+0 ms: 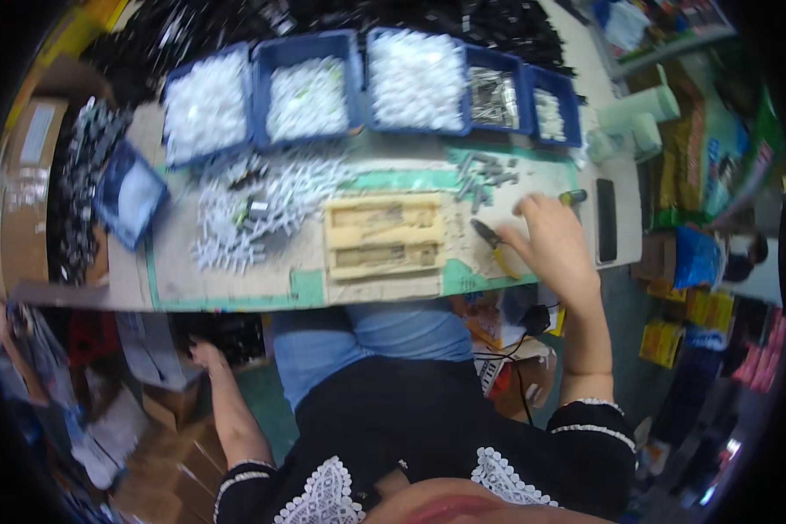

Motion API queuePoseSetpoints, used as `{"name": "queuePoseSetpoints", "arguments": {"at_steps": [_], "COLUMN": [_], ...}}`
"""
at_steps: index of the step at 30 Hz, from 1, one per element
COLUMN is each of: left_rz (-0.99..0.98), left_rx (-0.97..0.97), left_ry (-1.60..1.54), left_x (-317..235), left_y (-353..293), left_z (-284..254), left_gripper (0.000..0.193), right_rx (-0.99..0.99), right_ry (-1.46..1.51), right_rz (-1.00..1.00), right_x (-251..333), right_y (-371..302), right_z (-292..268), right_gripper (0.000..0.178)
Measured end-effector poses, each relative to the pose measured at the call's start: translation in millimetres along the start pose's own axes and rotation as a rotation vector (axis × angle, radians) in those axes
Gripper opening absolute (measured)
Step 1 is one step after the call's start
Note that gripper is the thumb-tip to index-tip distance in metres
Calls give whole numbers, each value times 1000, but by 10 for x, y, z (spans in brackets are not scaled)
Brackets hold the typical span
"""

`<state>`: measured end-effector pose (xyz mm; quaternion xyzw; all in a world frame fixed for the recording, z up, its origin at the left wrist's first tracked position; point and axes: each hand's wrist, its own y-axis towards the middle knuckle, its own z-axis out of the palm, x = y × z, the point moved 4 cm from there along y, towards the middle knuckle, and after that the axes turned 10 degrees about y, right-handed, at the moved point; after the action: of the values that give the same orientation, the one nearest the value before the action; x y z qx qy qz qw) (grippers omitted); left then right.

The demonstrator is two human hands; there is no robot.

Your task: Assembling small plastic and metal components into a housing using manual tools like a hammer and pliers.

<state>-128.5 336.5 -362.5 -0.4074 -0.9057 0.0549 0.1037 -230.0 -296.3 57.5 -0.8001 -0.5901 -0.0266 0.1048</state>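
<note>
My right hand [550, 237] is over the right side of the table, thumb apart from the bent fingers, with nothing seen in it. Close by its thumb lie pliers [496, 246] with dark jaws and yellow handles. Small grey pieces [483, 177] are scattered beyond them. A pale yellow block fixture [384, 236] with two recessed slots sits at the middle of the table's near side. My left hand [206, 355] reaches down below the table edge at a box of black parts [236, 339]; its fingertips are blurred against the dark contents.
Blue bins [308, 45] of white parts and metal pins line the far side, before a black heap [323, 16]. White branched pieces [262, 205] spread left of the fixture. A blue bin [131, 194] stands farther left. A phone [606, 220] and a screwdriver [573, 197] lie rightward.
</note>
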Motion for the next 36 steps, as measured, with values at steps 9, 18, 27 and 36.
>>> {"name": "queuePoseSetpoints", "arguments": {"at_steps": [9,18,27,36], "left_rz": [-73,103,853,1282], "left_rx": [-9,-344,-876,-603], "left_ry": [814,-309,-666,-779], "left_x": [890,-163,-748,-1893], "left_y": [623,-516,-1833,-2386], "left_z": [627,-721,-2630,-3657], "left_gripper": [49,52,44,28], "right_rx": [-392,-271,-149,-343], "right_ry": [429,225,1416,1409], "right_rz": [-94,294,198,-43], "right_x": [-725,-666,-1250,-883], "right_y": [2246,3519,3353,2030], "right_z": [-398,21,-51,-438], "right_gripper": [29,49,13,32]}}
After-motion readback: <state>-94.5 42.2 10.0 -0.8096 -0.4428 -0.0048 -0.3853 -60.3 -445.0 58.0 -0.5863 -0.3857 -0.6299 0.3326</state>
